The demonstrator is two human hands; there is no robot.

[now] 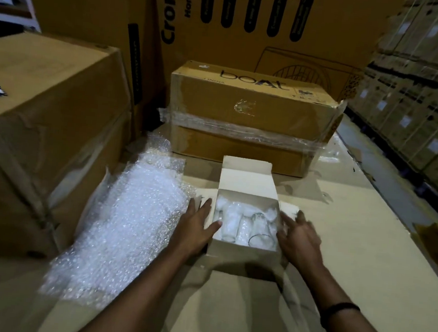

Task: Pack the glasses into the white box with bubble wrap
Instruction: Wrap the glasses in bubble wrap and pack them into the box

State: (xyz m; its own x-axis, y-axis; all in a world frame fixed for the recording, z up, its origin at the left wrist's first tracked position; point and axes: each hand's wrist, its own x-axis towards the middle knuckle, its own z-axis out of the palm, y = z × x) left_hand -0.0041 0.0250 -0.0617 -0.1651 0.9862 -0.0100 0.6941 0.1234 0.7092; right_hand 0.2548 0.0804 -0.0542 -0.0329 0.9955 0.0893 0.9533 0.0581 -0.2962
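Forearms enter from the lower edge, a dark band (341,308) on the right wrist.

Left hand (196,228): fingers straight, palm flat against the left wall of the white box (243,258), thumb tip lying on the rim. Nothing grasped; the hand is released and pressing.

Right hand (299,240): fingers spread and fairly straight against the right wall of the box. Motion-blurred, but no curl round anything is visible; released, touching.

White box sits between the two hands on a pale flat cardboard surface (350,256). Top is open: lid flap (247,180) stands up on the far side, and small side flaps fold outward left and right.

Glasses (258,230) lie inside the box, clear, on their sides, mouths toward the camera. White bubble wrap is packed around and behind them. Exact count cannot be told.

Loose bubble wrap sheet (128,224): large, crumpled, spread just left of the box, its edge touching the left hand.

Beyond the box: a brown carton printed "boAt" (252,110), banded with clear tape. Left: a large plain carton (43,129). Behind: a tall printed carton (251,23). Right: stacked cartons (419,104) in rows, well apart from the box.
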